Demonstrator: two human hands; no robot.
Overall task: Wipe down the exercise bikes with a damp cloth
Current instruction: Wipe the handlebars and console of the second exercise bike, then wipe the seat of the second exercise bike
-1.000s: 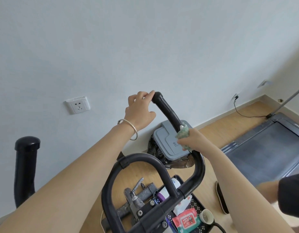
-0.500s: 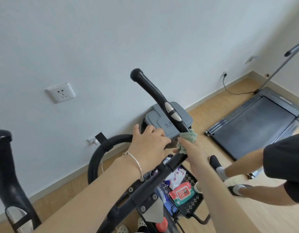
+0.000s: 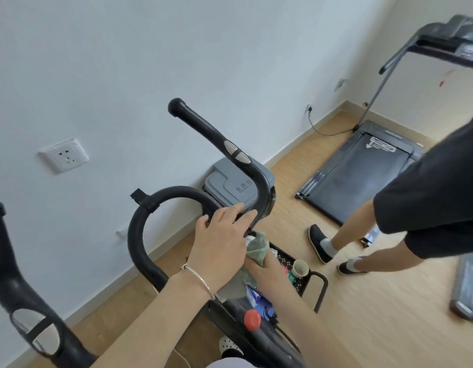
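Head view, the only one I've got. My left hand [image 3: 222,243] lies across the junction of the exercise bike's black foam-padded handlebar [image 3: 200,124]. The fingers are fairly straight, pressing down to steady it rather than wrapping round.

My right hand [image 3: 267,269] sits just below and beside the left, clenched round a crumpled pale-green terry cloth [image 3: 256,247]. The cloth bulges out above the knuckles, close under the bars. I can't tell if it's touching the frame.

The cloth reads as light, soft and floppy, and a little clingy if damp. I'd keep it bunched in the palm so a flat pad meets the tube. It's wrinkled, with no stains I can make out.

The bar looks stiff, curved and matte, with silver plates set in. A grey lidded bin [image 3: 230,181] stands behind it by the wall. A second person in black shorts [image 3: 429,197] stands near the dark treadmill [image 3: 357,168].
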